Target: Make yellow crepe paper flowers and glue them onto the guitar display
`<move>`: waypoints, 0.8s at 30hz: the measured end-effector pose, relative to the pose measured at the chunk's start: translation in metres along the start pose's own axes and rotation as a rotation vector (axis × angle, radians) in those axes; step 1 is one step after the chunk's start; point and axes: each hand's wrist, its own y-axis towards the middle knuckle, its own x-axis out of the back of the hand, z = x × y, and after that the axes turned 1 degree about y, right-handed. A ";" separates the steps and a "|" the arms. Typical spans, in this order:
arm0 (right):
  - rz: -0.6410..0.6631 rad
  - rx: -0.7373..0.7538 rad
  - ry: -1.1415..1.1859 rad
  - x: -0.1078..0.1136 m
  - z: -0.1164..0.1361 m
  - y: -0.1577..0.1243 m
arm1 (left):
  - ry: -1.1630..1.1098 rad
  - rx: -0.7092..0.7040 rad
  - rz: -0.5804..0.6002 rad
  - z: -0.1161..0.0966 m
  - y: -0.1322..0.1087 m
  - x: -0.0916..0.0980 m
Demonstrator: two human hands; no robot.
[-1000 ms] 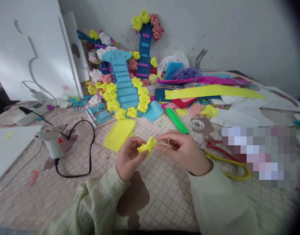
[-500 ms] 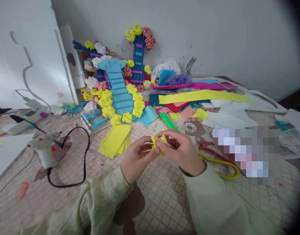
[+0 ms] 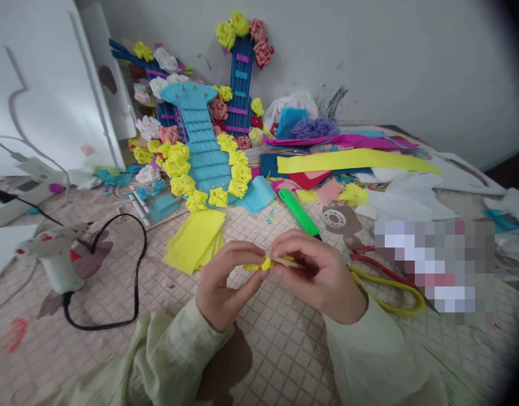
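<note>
My left hand is closed, its thumb and fingers pinching a small folded piece of yellow crepe paper. From the other side, my right hand closes around a thin pale wooden stick, whose tip meets the yellow paper; part of the stick is hidden by the fingers. Just left of my hands, a fanned stack of yellow paper sheets lies on the table. A green utility knife rests beyond my right hand. Behind stands a light-blue guitar model edged with yellow paper roses.
A white glue gun with a black cord sits at left. Yellow-handled scissors lie right of my hand. A white tape roll, a long yellow strip and paper scraps spread toward the wall. A dark-blue guitar leans there.
The yellow paper has turned between my fingers and looks flatter, and the stick now shows more clearly against it. My view has shifted slightly, and both hands stay close together.
</note>
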 end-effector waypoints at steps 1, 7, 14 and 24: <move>0.011 0.004 0.004 0.000 0.001 0.000 | 0.005 -0.011 0.010 0.000 0.000 0.001; 0.025 0.023 0.028 0.000 0.001 0.000 | 0.063 -0.028 0.073 0.000 -0.001 0.003; 0.031 0.020 0.034 0.002 -0.001 0.000 | -0.047 0.029 0.071 -0.001 -0.001 0.003; 0.058 0.099 0.056 0.002 -0.002 0.002 | -0.078 0.005 0.076 -0.001 -0.002 0.004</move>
